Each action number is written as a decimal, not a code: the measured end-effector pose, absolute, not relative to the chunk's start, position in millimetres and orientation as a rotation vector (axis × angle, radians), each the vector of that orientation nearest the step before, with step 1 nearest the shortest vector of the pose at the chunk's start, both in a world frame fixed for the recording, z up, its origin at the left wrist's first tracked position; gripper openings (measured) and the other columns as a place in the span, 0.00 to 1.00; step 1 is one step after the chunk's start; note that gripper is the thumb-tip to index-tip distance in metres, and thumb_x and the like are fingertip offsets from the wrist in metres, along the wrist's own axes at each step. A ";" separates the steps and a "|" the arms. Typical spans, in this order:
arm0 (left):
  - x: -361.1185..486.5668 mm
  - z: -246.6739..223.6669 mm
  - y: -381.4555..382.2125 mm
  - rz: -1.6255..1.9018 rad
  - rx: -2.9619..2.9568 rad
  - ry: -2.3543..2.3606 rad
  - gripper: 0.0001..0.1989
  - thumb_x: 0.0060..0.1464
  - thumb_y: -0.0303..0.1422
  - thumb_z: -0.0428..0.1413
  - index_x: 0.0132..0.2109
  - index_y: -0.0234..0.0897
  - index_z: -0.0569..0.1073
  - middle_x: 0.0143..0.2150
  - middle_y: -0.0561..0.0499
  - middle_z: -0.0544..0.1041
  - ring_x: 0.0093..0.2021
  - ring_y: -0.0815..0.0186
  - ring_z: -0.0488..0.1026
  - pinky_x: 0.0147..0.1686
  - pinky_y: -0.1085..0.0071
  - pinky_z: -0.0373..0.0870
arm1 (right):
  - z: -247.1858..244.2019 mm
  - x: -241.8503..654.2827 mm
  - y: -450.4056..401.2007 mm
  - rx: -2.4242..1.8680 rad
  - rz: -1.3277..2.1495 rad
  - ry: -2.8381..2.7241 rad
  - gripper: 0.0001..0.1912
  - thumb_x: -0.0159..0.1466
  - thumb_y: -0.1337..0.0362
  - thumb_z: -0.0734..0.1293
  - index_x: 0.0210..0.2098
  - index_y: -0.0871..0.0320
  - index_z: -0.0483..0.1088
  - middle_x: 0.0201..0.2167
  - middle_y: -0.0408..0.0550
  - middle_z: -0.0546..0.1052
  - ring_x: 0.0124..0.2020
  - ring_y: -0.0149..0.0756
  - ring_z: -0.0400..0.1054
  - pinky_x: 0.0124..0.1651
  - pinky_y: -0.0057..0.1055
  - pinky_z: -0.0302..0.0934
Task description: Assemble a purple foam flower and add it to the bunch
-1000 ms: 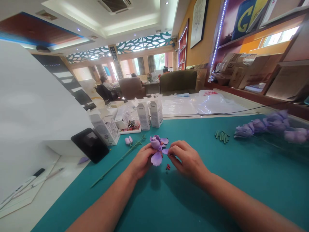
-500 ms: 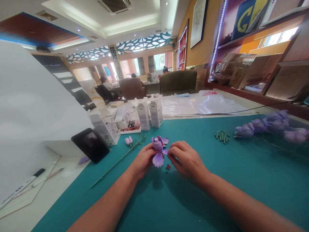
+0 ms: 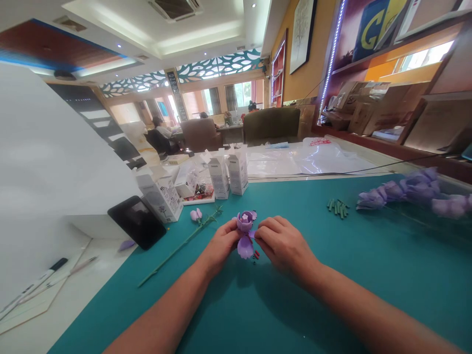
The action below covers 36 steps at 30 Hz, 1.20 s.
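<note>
Flower [image 3: 245, 224] (purple) between 2 hands [image 3: 222, 244] [image 3: 283, 242]

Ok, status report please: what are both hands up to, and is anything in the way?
Left hand holding purple flower. Right hand pinching one petal. Nothing visibly blocking the hands; small red pieces close by on green mat.

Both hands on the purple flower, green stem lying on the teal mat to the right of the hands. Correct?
Wrong side: the head view shows the green stem on the teal mat to the left of both hands. Left hand and right hand are on the purple flower.
</note>
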<state>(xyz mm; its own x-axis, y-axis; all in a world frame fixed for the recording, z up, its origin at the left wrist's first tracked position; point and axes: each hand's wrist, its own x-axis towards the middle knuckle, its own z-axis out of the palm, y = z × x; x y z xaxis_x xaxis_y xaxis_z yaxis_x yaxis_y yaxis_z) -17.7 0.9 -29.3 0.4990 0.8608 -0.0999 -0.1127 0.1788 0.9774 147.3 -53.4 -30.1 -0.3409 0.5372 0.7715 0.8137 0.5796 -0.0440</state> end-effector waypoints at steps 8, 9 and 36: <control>-17.1 -32.2 0.7 0.776 1.245 0.761 0.12 0.46 0.36 0.61 0.39 0.36 0.76 0.29 0.52 0.73 0.32 0.67 0.69 0.32 0.74 0.64 | -30.2 147.6 -53.3 -1.081 -0.444 -2.054 0.14 0.66 0.71 0.58 0.26 0.58 0.68 0.27 0.48 0.71 0.29 0.35 0.59 0.34 0.31 0.56; -17.0 -32.0 0.4 0.774 1.246 0.755 0.13 0.46 0.36 0.61 0.40 0.36 0.76 0.29 0.52 0.73 0.31 0.67 0.70 0.32 0.73 0.64 | -30.1 147.6 -53.4 -1.081 -0.444 -2.054 0.14 0.66 0.71 0.58 0.25 0.58 0.68 0.27 0.48 0.71 0.29 0.35 0.59 0.34 0.31 0.56; -19.2 -28.5 2.4 0.822 1.097 0.682 0.19 0.47 0.33 0.60 0.48 0.36 0.74 0.39 0.47 0.76 0.34 0.67 0.70 0.33 0.74 0.63 | -29.2 151.1 -51.7 -1.114 -0.225 -1.920 0.09 0.66 0.66 0.59 0.32 0.56 0.69 0.31 0.48 0.73 0.33 0.34 0.66 0.36 0.29 0.61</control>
<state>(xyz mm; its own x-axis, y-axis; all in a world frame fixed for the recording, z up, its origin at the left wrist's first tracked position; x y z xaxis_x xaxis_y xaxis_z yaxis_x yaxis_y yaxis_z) -19.2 2.4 -28.5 0.5327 0.8429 -0.0753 -0.2301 0.2299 0.9456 151.1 -51.7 -29.2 -0.2117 0.6136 0.7607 0.7726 0.5818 -0.2543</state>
